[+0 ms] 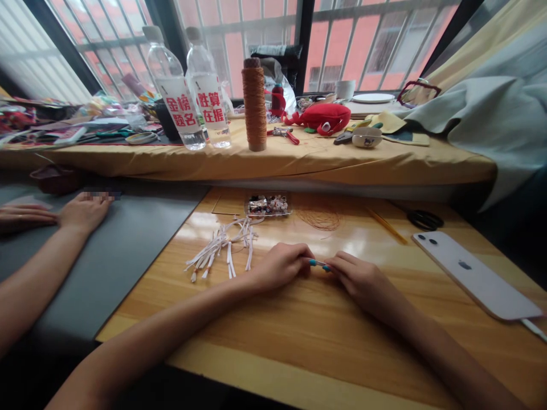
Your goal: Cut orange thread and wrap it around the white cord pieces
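My left hand (290, 263) and my right hand (352, 272) meet just above the wooden table, fingers pinched close together. Between the fingertips runs a short, thin white strip (319, 263), with a turquoise spot at each end that looks like a painted nail. Most of what the fingers enclose is hidden. Left of my left hand lies a loose bunch of white strips (220, 245), some with small knots or beads at their ends. Behind it is a clear box of mixed beads (268, 205). A tangle of thin orange thread (319, 218) lies beyond my hands.
Black scissors (424, 220), a yellow pencil-like stick (387, 226) and a white phone (474, 273) with a cable lie right. Two bottles (209, 91) and an orange thread spool (254, 108) stand on the cloth-covered ledge. Another person's hands (83, 213) rest on a grey table left.
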`<state>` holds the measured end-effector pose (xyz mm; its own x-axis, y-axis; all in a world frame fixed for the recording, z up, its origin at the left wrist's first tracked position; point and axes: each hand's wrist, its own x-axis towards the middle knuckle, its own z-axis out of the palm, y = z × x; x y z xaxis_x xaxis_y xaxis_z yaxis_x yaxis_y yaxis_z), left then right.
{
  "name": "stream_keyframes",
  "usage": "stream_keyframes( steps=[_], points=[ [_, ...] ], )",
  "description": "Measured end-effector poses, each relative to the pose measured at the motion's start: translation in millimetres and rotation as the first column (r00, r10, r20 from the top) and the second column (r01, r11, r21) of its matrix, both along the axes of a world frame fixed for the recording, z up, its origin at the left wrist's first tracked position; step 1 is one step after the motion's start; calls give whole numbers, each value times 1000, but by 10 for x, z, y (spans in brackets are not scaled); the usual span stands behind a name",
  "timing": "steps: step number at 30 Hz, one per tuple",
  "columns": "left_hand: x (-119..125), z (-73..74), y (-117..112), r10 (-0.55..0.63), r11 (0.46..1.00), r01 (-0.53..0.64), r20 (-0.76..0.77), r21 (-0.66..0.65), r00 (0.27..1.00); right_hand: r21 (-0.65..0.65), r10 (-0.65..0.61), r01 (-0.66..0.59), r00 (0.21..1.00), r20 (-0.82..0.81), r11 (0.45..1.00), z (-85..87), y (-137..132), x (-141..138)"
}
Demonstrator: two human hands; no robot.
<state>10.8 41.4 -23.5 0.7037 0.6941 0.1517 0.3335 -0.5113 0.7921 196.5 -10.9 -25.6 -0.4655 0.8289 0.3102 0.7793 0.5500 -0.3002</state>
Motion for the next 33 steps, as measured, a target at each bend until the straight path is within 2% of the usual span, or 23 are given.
stream_keyframes(
  steps=[3,6,8,10,13,16,20,27,33],
  points=[
    [9,-1,35,-8,988,18,64,-153,998,9,18,-18,999,46,1000,7,-7,1],
    [9,3,46,-41,991,44,21,-130,999,-16,-16,18,997,70,1000,9,-9,-13],
    [6,8,28,-45,999,46,-63,15,997,-77,-54,57,997,47,995,15,-5,-21],
    [-1,4,-5,-33,974,61,-131,218,991,-164,-92,90,996,-7,982,29,1,-20],
    [-17,-30,-54,-30,870,119,-190,478,981,-281,-131,104,988,-80,954,67,-1,-9],
    [-39,-66,-79,5,788,145,-242,598,970,-374,-153,97,981,-122,922,113,-16,-9],
    [-51,-74,-84,6,757,161,-253,633,967,-437,-164,91,977,-133,895,151,-31,-30],
    [-38,-65,-73,3,741,212,-319,637,948,-378,-81,41,992,-92,925,132,-22,-38],
    [-43,-65,-95,-38,790,197,-274,581,961,-404,-40,7,997,-72,915,165,-20,-18]
  ],
)
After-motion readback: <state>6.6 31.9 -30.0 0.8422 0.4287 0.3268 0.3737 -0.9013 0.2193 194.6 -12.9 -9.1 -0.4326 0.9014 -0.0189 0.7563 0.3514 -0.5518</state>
